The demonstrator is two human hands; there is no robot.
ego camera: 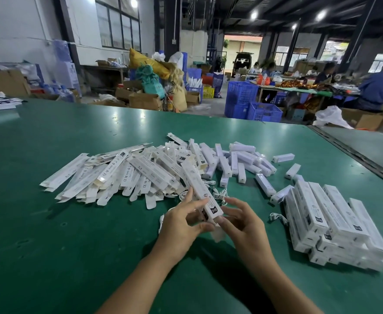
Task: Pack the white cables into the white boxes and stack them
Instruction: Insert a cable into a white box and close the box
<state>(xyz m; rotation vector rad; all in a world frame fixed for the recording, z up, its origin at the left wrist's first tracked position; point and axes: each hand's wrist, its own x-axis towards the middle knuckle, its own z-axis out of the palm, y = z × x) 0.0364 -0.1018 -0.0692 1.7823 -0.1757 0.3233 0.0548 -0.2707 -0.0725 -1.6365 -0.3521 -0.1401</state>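
Observation:
Both hands hold one long white box (200, 191) above the green table (50, 223). My left hand (183, 223) grips its near end from the left. My right hand (242, 225) pinches the same end from the right, where an open flap (217, 234) hangs down. A heap of flat, unfolded white boxes (108, 175) lies to the left. Loose white cables (220, 193) lie just beyond my hands, and another cable (277, 217) lies beside the stack. Packed white boxes (335, 223) are stacked at the right.
Small white wrapped units (242, 159) are scattered behind the cables. The table's right edge has a dark seam (353, 152). Beyond the table stand blue crates (251, 103), cardboard boxes and sacks, and people sit working at the far right.

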